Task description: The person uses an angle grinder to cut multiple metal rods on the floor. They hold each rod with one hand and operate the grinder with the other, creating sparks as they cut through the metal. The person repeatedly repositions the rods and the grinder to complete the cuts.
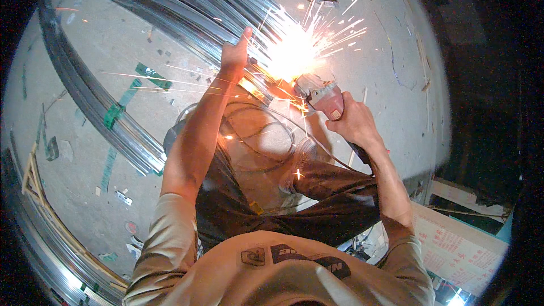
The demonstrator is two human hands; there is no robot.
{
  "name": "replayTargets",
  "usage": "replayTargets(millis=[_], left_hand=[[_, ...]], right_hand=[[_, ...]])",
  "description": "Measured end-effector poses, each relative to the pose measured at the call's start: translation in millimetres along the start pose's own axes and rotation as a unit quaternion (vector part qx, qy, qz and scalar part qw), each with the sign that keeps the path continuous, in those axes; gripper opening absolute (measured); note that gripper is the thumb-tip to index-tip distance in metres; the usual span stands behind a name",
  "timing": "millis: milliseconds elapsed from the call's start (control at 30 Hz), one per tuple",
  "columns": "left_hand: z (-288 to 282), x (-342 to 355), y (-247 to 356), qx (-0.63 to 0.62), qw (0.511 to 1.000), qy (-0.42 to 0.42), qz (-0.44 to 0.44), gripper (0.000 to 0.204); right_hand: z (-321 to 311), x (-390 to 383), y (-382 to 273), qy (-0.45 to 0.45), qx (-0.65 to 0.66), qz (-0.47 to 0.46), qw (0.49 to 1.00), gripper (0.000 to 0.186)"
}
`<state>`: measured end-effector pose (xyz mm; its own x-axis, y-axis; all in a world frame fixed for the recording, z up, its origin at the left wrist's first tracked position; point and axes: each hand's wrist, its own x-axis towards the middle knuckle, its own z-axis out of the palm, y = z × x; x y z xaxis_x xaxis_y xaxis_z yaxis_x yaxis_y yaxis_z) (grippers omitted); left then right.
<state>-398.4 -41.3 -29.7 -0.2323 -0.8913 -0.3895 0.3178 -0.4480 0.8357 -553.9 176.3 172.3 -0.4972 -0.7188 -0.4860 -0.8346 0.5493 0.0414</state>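
Tan shirt [238, 269] nearest; right hand [358, 122], grip wrapped round grinder [328, 102], apparently mid-cut; left of grinder, left hand [233, 58] (its grip unclear) at metal bars [204, 14]; steadiness seems needed next.

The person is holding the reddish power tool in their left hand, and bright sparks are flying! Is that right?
Not quite: the wrong part is which hand. The head view shows the reddish power tool in the right hand; the left hand is over by the long metal strips. Bright sparks are indeed flying.
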Motion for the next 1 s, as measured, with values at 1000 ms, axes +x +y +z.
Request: replayTargets(millis=[1000], left_hand=[[-37.3,19.2,29.6,-0.327,0.939,0.025,-0.100,0.037]], right_hand=[[7.5,-1.1,53.9,0.050,0.200,-0.067,0.976,0.070]])
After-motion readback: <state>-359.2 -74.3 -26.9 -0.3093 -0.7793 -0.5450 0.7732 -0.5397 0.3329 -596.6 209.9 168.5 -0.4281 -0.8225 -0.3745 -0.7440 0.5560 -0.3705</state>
